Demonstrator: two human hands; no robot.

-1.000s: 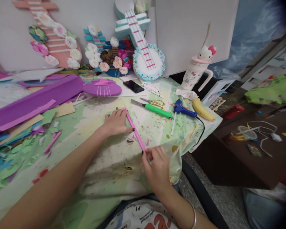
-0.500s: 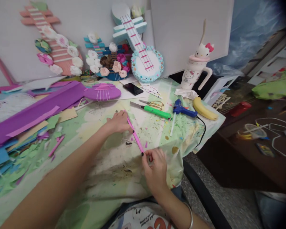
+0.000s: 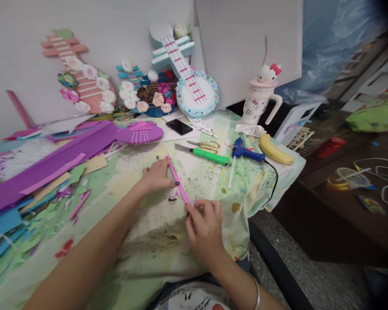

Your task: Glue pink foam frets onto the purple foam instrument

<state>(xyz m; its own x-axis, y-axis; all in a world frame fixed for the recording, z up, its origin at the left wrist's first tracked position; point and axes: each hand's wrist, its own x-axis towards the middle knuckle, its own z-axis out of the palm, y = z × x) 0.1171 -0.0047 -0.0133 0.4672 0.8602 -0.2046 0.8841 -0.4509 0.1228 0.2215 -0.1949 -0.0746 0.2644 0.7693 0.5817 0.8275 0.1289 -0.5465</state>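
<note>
A narrow pink strip (image 3: 180, 184), perhaps foam or rolled paper, runs slantwise over the stained tablecloth in front of me. My left hand (image 3: 157, 175) holds its far part, fingertips at the upper end and thumb lower along the side. The near end is pinched by my right hand (image 3: 206, 226), thumb and index finger together, the other fingers curled. Just beyond the strip lie a green-handled knife (image 3: 210, 156) with its blade out, gold-handled scissors (image 3: 208, 146) and a blue glue gun (image 3: 245, 150) with a glue stick.
Left are a purple foam sheet (image 3: 58, 163), a purple guitar-shaped piece (image 3: 140, 132) and many paper scraps (image 3: 35, 228). Decorated instrument shapes (image 3: 197, 97) lean on the wall behind a phone (image 3: 179, 126). A tumbler (image 3: 255, 103) and banana (image 3: 274, 149) stand right, by the table edge.
The view has shifted slightly. My left thumb has come down the strip, away from the fingertips. My right hand has moved a little left and its index finger lies nearer the strip.
</note>
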